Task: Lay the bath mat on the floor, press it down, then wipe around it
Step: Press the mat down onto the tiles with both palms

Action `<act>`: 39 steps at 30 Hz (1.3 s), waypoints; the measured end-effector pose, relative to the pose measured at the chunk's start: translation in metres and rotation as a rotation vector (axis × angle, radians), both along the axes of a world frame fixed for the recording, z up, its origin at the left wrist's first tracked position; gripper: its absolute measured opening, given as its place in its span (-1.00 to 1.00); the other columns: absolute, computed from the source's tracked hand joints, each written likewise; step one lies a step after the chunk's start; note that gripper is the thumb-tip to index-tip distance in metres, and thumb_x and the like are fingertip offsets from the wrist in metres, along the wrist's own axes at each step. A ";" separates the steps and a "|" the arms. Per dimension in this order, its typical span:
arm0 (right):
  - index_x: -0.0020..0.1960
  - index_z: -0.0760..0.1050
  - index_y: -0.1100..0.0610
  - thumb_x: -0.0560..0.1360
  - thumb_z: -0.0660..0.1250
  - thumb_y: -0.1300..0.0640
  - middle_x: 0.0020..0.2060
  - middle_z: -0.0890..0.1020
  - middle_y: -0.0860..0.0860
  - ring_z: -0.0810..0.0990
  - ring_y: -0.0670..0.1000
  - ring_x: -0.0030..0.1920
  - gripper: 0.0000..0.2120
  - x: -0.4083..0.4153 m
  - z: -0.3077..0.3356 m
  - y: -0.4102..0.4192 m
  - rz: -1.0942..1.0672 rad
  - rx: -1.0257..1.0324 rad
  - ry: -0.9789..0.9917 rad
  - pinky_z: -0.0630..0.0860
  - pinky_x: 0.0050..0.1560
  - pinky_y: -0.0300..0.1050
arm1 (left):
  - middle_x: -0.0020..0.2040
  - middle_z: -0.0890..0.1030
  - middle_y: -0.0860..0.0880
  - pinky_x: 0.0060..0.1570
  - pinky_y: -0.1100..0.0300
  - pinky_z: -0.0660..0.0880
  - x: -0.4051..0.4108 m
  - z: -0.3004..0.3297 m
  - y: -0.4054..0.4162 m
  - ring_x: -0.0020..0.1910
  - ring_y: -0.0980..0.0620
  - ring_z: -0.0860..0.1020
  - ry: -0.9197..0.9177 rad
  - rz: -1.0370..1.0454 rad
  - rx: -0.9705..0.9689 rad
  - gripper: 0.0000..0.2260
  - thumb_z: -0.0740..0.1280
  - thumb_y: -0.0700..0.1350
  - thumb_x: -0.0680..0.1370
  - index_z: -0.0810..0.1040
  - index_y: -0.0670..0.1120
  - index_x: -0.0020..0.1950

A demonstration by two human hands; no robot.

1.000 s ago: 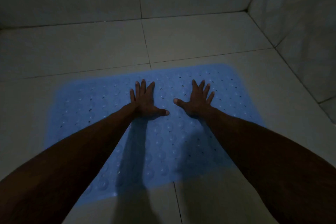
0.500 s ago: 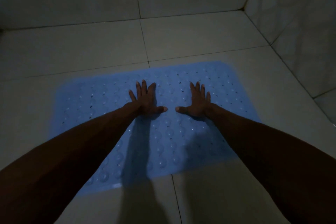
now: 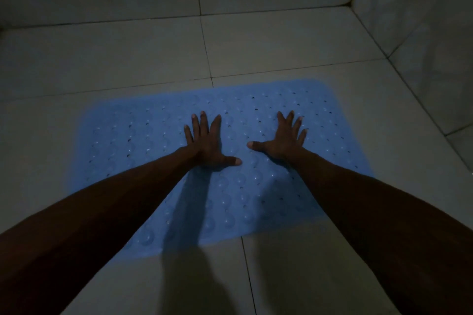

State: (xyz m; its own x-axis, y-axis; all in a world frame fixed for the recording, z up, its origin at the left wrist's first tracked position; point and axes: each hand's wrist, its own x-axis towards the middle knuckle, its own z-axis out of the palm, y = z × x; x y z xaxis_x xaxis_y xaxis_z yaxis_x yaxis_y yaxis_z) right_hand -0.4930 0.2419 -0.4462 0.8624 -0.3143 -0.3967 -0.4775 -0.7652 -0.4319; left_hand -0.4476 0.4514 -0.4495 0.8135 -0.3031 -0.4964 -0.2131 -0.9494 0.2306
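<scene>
Under both flat palms, left hand [image 3: 207,144] and right hand [image 3: 281,139], lies the bath mat [image 3: 143,140].

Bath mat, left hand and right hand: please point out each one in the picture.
bath mat [image 3: 143,135], head view, bare blue surface left of the hands.
left hand [image 3: 207,143], head view, back of the hand.
right hand [image 3: 281,143], head view, back of the hand.

I am in a dim bathroom or shower corner: large pale glazed floor tiles [image 3: 281,41] meet tiled walls [image 3: 422,7], and a blue rubber bath mat with suction bumps [image 3: 143,135] lies flat here.
</scene>
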 end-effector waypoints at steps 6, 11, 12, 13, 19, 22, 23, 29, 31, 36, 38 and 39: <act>0.57 -0.32 0.04 0.33 0.24 -0.53 0.54 -0.34 0.06 -0.39 0.11 0.53 0.16 -0.020 -0.008 0.001 0.129 -0.125 -0.008 -0.35 0.49 0.20 | 0.51 -0.42 -0.15 0.34 -0.29 -0.38 -0.013 0.007 -0.002 0.44 -0.25 -0.45 -0.019 -0.027 -0.028 0.16 0.30 0.52 0.26 -0.30 0.04 0.56; 0.54 -0.43 0.05 0.23 0.40 -0.47 0.51 -0.44 0.06 -0.44 0.14 0.50 0.33 -0.016 0.008 -0.014 0.272 -0.080 0.168 -0.34 0.48 0.22 | 0.51 -0.42 -0.14 0.35 -0.31 -0.36 -0.012 0.012 -0.001 0.44 -0.25 -0.45 0.004 -0.034 -0.034 0.15 0.31 0.51 0.26 -0.29 0.04 0.55; 0.54 -0.43 0.06 0.23 0.43 -0.45 0.51 -0.43 0.07 -0.43 0.15 0.51 0.34 -0.016 0.008 -0.011 0.258 -0.084 0.169 -0.34 0.48 0.23 | 0.51 -0.42 -0.14 0.36 -0.30 -0.36 -0.013 0.012 0.000 0.45 -0.24 -0.45 0.001 -0.031 -0.032 0.15 0.31 0.51 0.26 -0.29 0.04 0.56; 0.54 -0.42 0.07 0.23 0.46 -0.42 0.51 -0.43 0.08 -0.43 0.17 0.51 0.35 -0.016 0.008 -0.007 0.232 -0.085 0.169 -0.34 0.48 0.24 | 0.51 -0.42 -0.14 0.37 -0.30 -0.35 -0.014 0.012 0.000 0.45 -0.24 -0.45 -0.002 -0.031 -0.033 0.15 0.32 0.51 0.26 -0.29 0.05 0.56; 0.55 -0.41 0.05 0.26 0.54 -0.26 0.51 -0.44 0.08 -0.44 0.20 0.50 0.33 -0.014 0.017 0.005 0.140 -0.048 0.192 -0.34 0.46 0.31 | 0.50 -0.44 -0.13 0.36 -0.27 -0.38 -0.014 0.014 0.001 0.43 -0.22 -0.48 0.049 -0.039 -0.015 0.32 0.42 0.51 0.09 -0.34 0.07 0.54; 0.56 -0.39 0.05 0.26 0.54 -0.26 0.51 -0.43 0.07 -0.44 0.18 0.50 0.32 -0.019 0.016 0.004 0.138 -0.022 0.152 -0.37 0.44 0.33 | 0.49 -0.46 -0.14 0.33 -0.28 -0.40 -0.015 0.013 0.000 0.42 -0.23 -0.50 0.046 -0.051 0.006 0.36 0.41 0.53 0.06 -0.38 0.07 0.53; 0.56 -0.38 0.05 0.26 0.54 -0.27 0.51 -0.42 0.06 -0.44 0.17 0.50 0.31 -0.020 0.014 0.004 0.136 -0.016 0.133 -0.38 0.44 0.32 | 0.48 -0.48 -0.14 0.32 -0.28 -0.42 -0.015 0.013 0.000 0.41 -0.22 -0.51 0.055 -0.052 0.001 0.37 0.41 0.54 0.05 -0.39 0.07 0.52; 0.58 -0.28 -0.01 0.35 0.35 -0.41 0.56 -0.29 0.00 -0.37 0.06 0.53 0.13 -0.045 -0.009 0.001 0.127 -0.058 -0.041 -0.38 0.48 0.19 | 0.46 -0.50 -0.15 0.33 -0.27 -0.42 -0.028 0.014 -0.005 0.40 -0.21 -0.52 0.076 -0.045 0.013 0.33 0.42 0.49 0.13 -0.41 0.02 0.52; 0.58 -0.26 0.00 0.38 0.26 -0.46 0.57 -0.26 0.00 -0.34 0.03 0.54 0.08 -0.053 -0.016 0.000 0.160 -0.109 -0.086 -0.37 0.47 0.13 | 0.47 -0.49 -0.15 0.33 -0.27 -0.42 -0.035 0.012 -0.005 0.42 -0.20 -0.50 0.066 -0.052 0.008 0.27 0.40 0.47 0.21 -0.39 -0.02 0.53; 0.56 -0.39 0.03 0.33 0.37 -0.42 0.53 -0.40 0.04 -0.42 0.06 0.51 0.21 -0.053 -0.002 -0.012 0.302 -0.068 0.088 -0.38 0.47 0.14 | 0.48 -0.47 -0.15 0.35 -0.31 -0.40 -0.042 0.009 -0.004 0.44 -0.21 -0.48 0.059 -0.078 0.001 0.22 0.35 0.48 0.26 -0.37 -0.05 0.54; 0.55 -0.42 0.04 0.32 0.41 -0.40 0.51 -0.43 0.04 -0.45 0.07 0.50 0.25 -0.052 0.004 -0.013 0.332 -0.054 0.133 -0.38 0.47 0.17 | 0.49 -0.47 -0.15 0.36 -0.31 -0.39 -0.042 0.009 -0.004 0.44 -0.22 -0.47 0.060 -0.079 0.004 0.21 0.35 0.48 0.27 -0.37 -0.05 0.54; 0.55 -0.42 0.05 0.31 0.42 -0.39 0.51 -0.43 0.05 -0.45 0.08 0.50 0.26 -0.052 0.005 -0.012 0.328 -0.053 0.140 -0.38 0.47 0.18 | 0.49 -0.46 -0.15 0.36 -0.31 -0.38 -0.043 0.009 -0.004 0.45 -0.21 -0.46 0.058 -0.077 0.006 0.21 0.35 0.47 0.28 -0.37 -0.05 0.54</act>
State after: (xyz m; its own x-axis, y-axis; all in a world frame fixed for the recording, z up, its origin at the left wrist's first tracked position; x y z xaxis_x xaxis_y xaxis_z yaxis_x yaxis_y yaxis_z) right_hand -0.5445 0.2294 -0.4411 0.8593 -0.0528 -0.5088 -0.2544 -0.9071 -0.3355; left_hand -0.4901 0.4476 -0.4403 0.7576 -0.3603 -0.5443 -0.2716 -0.9323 0.2391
